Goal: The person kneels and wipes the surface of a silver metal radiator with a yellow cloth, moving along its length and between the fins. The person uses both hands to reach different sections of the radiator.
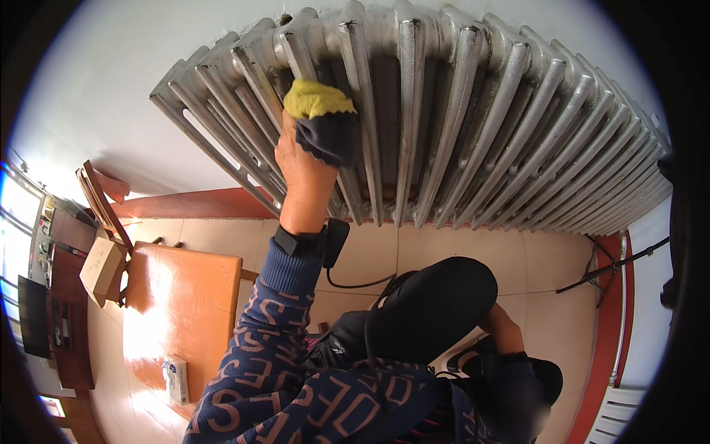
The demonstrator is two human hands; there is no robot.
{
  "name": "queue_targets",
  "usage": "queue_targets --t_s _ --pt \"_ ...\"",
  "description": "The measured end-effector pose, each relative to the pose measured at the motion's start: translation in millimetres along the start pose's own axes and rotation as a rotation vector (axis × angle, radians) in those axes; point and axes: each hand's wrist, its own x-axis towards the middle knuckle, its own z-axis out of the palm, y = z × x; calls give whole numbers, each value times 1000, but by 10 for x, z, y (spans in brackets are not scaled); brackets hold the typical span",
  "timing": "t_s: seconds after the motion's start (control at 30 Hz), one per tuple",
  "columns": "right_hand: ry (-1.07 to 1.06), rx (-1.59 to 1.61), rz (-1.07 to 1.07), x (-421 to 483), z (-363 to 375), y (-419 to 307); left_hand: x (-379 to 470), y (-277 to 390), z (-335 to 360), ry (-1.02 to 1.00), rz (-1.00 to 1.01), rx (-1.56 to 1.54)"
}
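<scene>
My left hand [294, 155] grips a folded cloth [326, 119], yellow at the top and dark grey below. Its knuckles and the cloth are in front of the upper fins of a silver-painted cast-iron column radiator [410, 100], towards its left end. Whether the cloth presses on the metal cannot be told from this angle. A black strap with a small box and cable [335, 244] is round my left wrist. My right hand [502, 327] is low beside my bent knee [444, 305]; the leg hides its fingers.
To the left stands a glossy wooden table [188, 277] with a small box [176, 380] on it. A cardboard box [102, 269] rests by a wooden chair [105, 205]. At right, black stand legs [610, 266] are near the wall. Tiled floor [549, 316] lies below.
</scene>
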Motion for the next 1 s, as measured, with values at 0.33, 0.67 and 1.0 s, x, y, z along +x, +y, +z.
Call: queue_targets --t_s 0.33,0.67,1.0 --pt "12 -42 63 -147 -5 19 -1070 -438 227 -401 -218 131" --pt "1 12 -25 -207 225 354 -2182 -952 655 -671 -663 -21" --pt "-134 90 158 -348 74 209 -2749 -1119 849 -668 -824 -75"
